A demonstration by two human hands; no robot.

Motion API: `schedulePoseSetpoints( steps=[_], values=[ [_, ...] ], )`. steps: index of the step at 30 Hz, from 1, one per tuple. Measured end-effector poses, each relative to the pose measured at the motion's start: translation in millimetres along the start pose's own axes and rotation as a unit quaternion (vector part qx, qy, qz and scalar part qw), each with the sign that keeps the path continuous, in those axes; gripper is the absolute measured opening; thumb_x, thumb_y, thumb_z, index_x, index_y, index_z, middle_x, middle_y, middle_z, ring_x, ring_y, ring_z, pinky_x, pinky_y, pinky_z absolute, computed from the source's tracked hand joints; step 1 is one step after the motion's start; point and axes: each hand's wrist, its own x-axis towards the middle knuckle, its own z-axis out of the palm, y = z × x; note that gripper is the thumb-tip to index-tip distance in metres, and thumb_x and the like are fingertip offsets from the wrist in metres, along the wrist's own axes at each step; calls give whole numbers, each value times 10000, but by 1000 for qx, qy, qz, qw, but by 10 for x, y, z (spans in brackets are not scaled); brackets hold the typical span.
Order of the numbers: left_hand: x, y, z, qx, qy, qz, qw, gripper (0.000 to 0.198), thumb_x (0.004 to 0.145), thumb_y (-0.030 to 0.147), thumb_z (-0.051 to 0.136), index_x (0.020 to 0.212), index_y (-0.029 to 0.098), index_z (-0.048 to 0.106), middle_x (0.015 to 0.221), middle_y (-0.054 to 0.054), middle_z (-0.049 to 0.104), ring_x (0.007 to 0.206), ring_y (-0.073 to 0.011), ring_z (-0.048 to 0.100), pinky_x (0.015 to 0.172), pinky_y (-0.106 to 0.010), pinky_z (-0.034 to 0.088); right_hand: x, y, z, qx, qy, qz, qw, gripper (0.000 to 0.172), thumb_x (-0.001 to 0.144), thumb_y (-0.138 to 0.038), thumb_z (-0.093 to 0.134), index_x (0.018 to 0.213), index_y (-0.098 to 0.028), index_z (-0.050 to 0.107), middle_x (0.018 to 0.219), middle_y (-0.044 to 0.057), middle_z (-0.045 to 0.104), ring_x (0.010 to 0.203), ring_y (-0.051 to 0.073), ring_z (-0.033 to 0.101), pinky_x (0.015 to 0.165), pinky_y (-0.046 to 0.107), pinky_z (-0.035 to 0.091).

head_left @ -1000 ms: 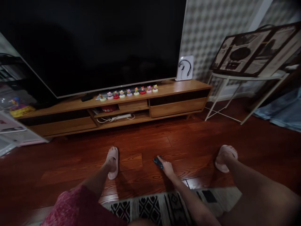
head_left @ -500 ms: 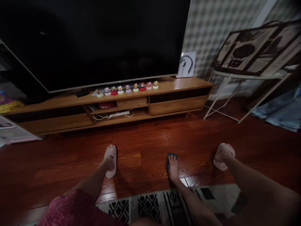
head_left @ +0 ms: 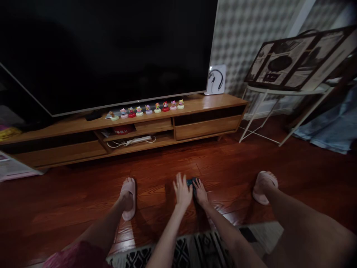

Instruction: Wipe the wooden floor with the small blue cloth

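A small dark blue-green flat thing (head_left: 190,182) lies low over the wooden floor between my feet; its kind is hard to make out. My right hand (head_left: 200,191) is on its right part, the fingers bent over it and covering much of it. Just to the left is my left hand (head_left: 183,191), fingers spread and stretched forward, with nothing in it. It partly hides the thing's left end; whether it touches it I cannot tell. My feet in pale pink slippers (head_left: 132,208) stand wide apart on either side.
Ahead stands a low wooden TV cabinet (head_left: 206,128) with a row of several small figurines (head_left: 148,109) and a large dark television (head_left: 125,48). A white side table (head_left: 290,91) bearing a printed case (head_left: 281,63) is at the right. A patterned rug (head_left: 205,247) lies below my arms.
My left hand has come into view and reached forward beside my right hand. The dark thing and my right hand have shifted slightly left. My view has moved a little.
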Motion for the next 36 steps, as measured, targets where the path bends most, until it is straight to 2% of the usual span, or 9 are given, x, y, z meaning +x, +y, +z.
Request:
schedulePoseSetpoints(
  steps=[3,5,9,12,20,23,30,33,36],
  values=[
    [-226,-926,301,131,20,-137,982,586,944,249,370,1500,100,478,1644,-228,333,1548,-337,275,1244,-653,182,-65,8,28,3,-35,-18,999,786,754,19,381,1514,-152,488,1637,78,372,1558,199,217,1273,443,249],
    [-466,-1499,499,191,60,-170,965,597,941,273,353,1522,194,466,1637,-168,377,1551,-315,272,1224,-674,208,-278,-159,199,12,-60,-55,997,841,740,34,384,1548,-193,433,1655,44,333,1555,186,220,1278,441,248],
    [-778,-2091,754,234,85,-146,958,602,884,391,488,1481,465,462,1671,45,323,1575,-264,188,1195,-619,309,-725,-638,675,32,-45,-90,994,949,733,32,409,1610,-303,271,1693,-9,214,1561,187,195,1281,468,253],
    [-782,-2130,812,232,85,-150,957,611,882,370,488,1487,444,450,1673,35,308,1570,-268,212,1207,-624,289,-676,-852,826,47,-39,-91,994,969,742,17,424,1625,-321,208,1700,-12,184,1559,193,208,1279,461,259],
    [-759,-2030,821,287,115,-122,943,557,978,237,301,1517,326,410,1652,-54,354,1525,-216,344,1260,-595,194,281,-1024,606,87,-10,-63,994,877,815,-69,451,1630,-298,221,1702,-32,207,1561,205,217,1254,472,320],
    [-764,-1987,788,305,118,-126,936,550,976,229,314,1506,323,432,1640,-57,379,1518,-217,358,1271,-594,144,51,-1027,576,80,-39,-75,993,937,751,-6,400,1632,-257,206,1694,-15,229,1556,190,230,1269,483,285],
    [-789,-1860,646,313,85,-129,937,561,977,230,296,1525,296,394,1650,-93,336,1535,-242,322,1264,-618,136,-1135,-934,270,125,-235,-211,940,1052,628,-71,461,1633,-228,194,1702,-5,134,1581,195,96,1294,497,177],
    [-802,-1836,615,312,81,-132,937,548,988,237,279,1520,287,401,1649,-93,331,1534,-240,323,1265,-604,152,-1133,-977,107,135,-282,-211,926,1072,599,-83,478,1629,-236,223,1699,0,137,1579,197,104,1296,491,160],
    [-805,-1852,637,294,86,-132,943,551,986,235,266,1513,290,417,1650,-92,329,1533,-250,324,1267,-605,151,-823,-1056,71,129,-264,-189,937,1118,556,-47,474,1627,-256,229,1699,-2,136,1576,191,116,1297,490,162]
  ],
)
